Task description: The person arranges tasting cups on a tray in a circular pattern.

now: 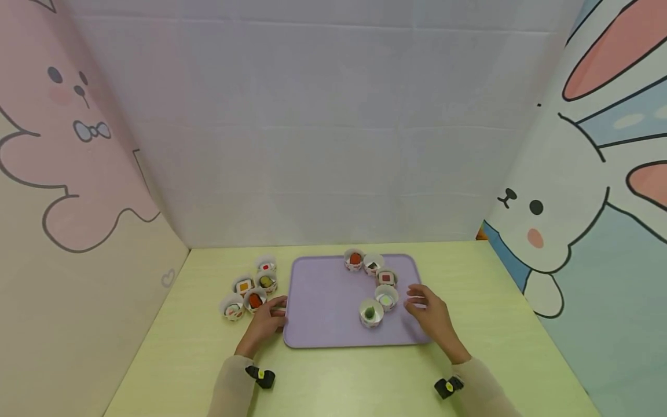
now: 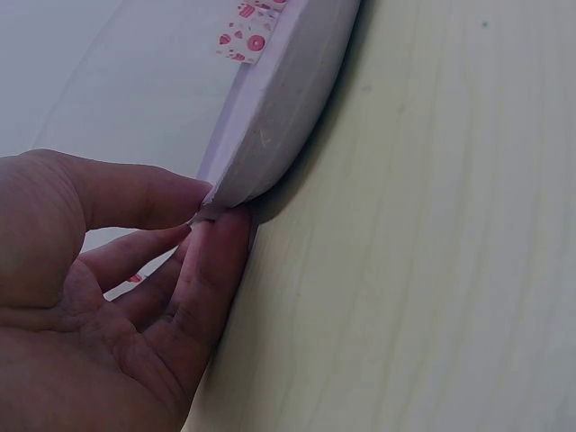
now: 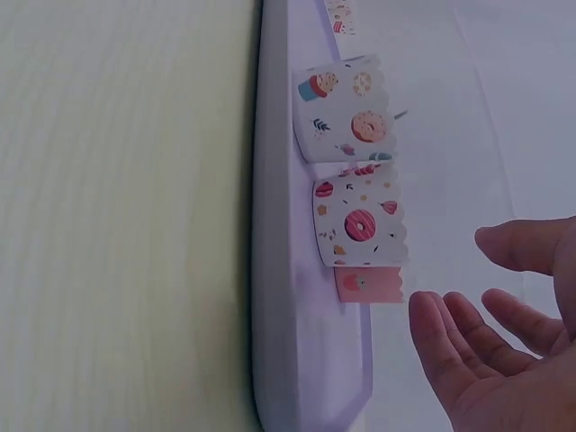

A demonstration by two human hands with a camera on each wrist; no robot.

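Observation:
A lilac tray (image 1: 320, 307) lies on the table, with several paper cups in a curved row on its right half. My left hand (image 1: 264, 325) pinches the tray's left edge between thumb and fingers, as the left wrist view shows at the rim (image 2: 279, 126). My right hand (image 1: 432, 317) hovers over the tray's right side, fingers parted and holding nothing. Nearest to it are a cup with a pale green and white piece (image 1: 386, 299) and one with a green-topped piece (image 1: 370, 313). In the right wrist view, a donut-print cup (image 3: 360, 216) stands apart from the fingers.
Left of the tray, several more cups stand clustered on the pale yellow table (image 1: 339, 382), including one with an orange-red piece (image 1: 255, 301) close to my left hand. A white sheet (image 1: 323, 145) closes off the back, and cartoon-printed sheets hang at both sides.

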